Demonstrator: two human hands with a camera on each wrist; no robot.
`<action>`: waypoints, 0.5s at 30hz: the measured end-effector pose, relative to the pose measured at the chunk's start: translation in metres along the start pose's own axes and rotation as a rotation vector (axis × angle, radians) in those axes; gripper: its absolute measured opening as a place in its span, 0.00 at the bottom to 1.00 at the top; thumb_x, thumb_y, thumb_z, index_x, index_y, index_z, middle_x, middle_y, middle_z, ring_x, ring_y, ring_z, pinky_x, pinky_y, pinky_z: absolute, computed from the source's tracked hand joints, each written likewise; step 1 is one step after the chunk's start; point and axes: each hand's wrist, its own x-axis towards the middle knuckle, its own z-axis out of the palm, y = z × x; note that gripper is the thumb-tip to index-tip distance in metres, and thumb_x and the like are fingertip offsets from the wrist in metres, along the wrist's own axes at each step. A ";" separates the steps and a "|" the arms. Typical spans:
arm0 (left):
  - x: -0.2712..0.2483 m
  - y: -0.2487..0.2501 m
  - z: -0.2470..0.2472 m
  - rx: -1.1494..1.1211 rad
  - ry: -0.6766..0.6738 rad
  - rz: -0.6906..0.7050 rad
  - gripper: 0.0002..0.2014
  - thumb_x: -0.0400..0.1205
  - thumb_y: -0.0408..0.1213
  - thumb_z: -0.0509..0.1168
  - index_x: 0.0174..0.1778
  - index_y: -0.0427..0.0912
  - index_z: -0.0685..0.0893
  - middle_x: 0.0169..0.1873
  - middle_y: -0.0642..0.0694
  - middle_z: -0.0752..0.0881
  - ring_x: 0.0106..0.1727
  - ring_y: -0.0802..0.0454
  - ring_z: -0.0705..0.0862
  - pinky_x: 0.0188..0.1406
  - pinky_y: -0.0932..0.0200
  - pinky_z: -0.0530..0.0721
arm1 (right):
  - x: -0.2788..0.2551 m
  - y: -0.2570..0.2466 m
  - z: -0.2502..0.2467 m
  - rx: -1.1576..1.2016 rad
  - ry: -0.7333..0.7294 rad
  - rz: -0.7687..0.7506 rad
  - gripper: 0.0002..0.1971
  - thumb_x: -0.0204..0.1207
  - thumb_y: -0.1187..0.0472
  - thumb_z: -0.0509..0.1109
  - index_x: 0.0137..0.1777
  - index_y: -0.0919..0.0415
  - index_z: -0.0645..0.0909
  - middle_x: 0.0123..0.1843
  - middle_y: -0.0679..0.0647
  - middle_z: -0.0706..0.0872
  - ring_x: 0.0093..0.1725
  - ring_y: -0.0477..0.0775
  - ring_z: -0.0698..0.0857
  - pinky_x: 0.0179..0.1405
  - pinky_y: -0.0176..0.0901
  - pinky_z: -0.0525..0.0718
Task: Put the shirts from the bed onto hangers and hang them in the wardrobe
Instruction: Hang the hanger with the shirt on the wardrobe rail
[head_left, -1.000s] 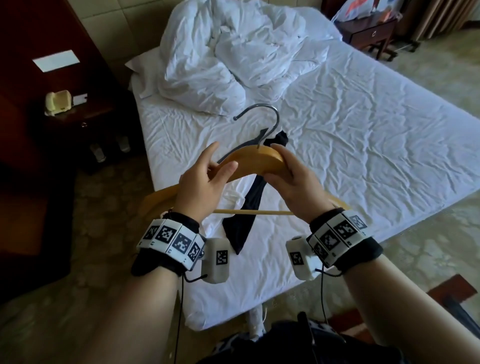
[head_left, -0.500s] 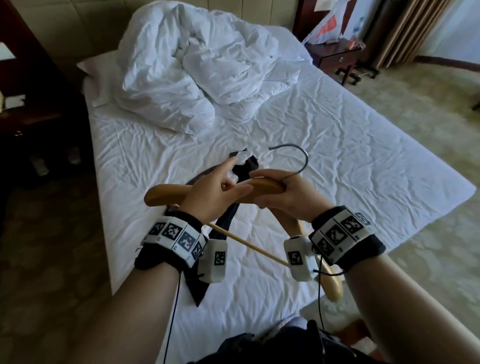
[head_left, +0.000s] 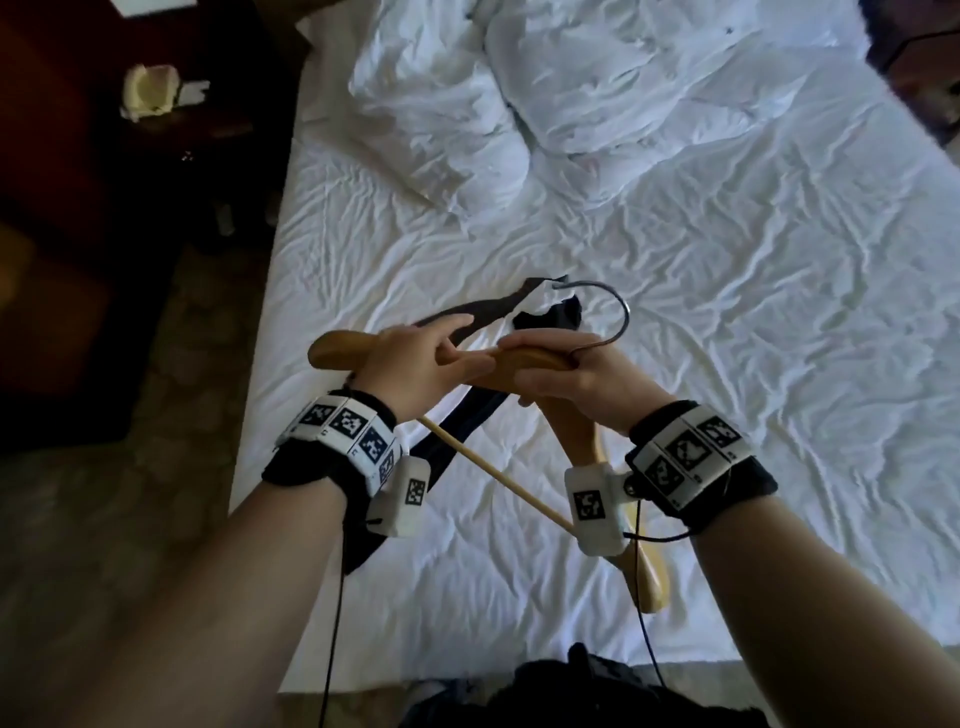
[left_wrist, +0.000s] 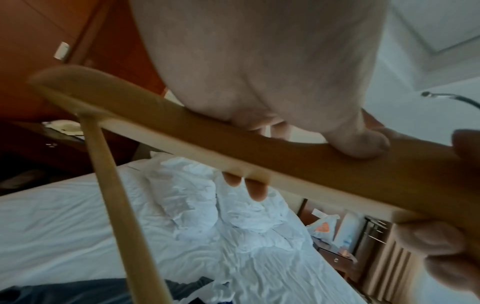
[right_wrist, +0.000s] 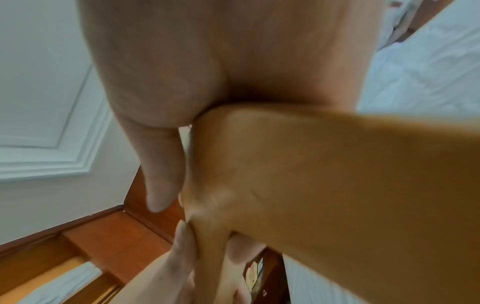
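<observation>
Both hands hold a wooden hanger (head_left: 579, 439) in the air above the bed. My left hand (head_left: 415, 364) pinches its left arm, thumb on the near face (left_wrist: 358, 142) and fingers behind. My right hand (head_left: 582, 379) grips the middle, just under the metal hook (head_left: 621, 312), which points right. The hanger lies tilted, with its right arm running down toward me and its crossbar (head_left: 493, 473) slanting between my wrists. A dark shirt (head_left: 480, 418) lies stretched on the white sheet beneath the hanger, partly hidden by my hands. The right wrist view is filled by the hanger (right_wrist: 324, 174) and my palm.
A crumpled white duvet (head_left: 519, 104) is heaped at the head of the bed (head_left: 753, 364). A dark wooden nightstand with a cream phone (head_left: 148, 91) stands left of the bed, with carpet in front of it. Another nightstand with a plastic bag (left_wrist: 322, 226) stands on the far side.
The hanger has turned in my hands: its hook swung from pointing up and away to the right, and its right arm dropped toward me. Both hands kept hold.
</observation>
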 end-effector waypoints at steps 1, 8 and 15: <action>0.000 -0.001 0.001 -0.016 0.042 -0.026 0.33 0.77 0.60 0.67 0.77 0.53 0.72 0.44 0.56 0.87 0.54 0.53 0.84 0.67 0.47 0.77 | 0.007 0.001 -0.003 0.010 -0.026 -0.006 0.15 0.75 0.66 0.72 0.61 0.56 0.84 0.52 0.59 0.87 0.40 0.53 0.87 0.44 0.43 0.87; -0.001 -0.061 0.013 -0.271 0.363 -0.400 0.25 0.81 0.46 0.69 0.74 0.46 0.75 0.62 0.48 0.82 0.64 0.51 0.81 0.64 0.57 0.79 | 0.055 0.037 0.023 -0.014 0.109 -0.051 0.12 0.77 0.69 0.72 0.56 0.54 0.86 0.48 0.45 0.85 0.42 0.36 0.84 0.45 0.31 0.81; 0.025 -0.161 0.062 -0.445 0.357 -0.834 0.26 0.82 0.43 0.64 0.73 0.33 0.73 0.68 0.40 0.80 0.67 0.38 0.78 0.62 0.49 0.75 | 0.098 0.105 0.035 -0.005 0.328 0.100 0.13 0.76 0.69 0.71 0.54 0.50 0.85 0.53 0.52 0.83 0.47 0.49 0.83 0.52 0.46 0.83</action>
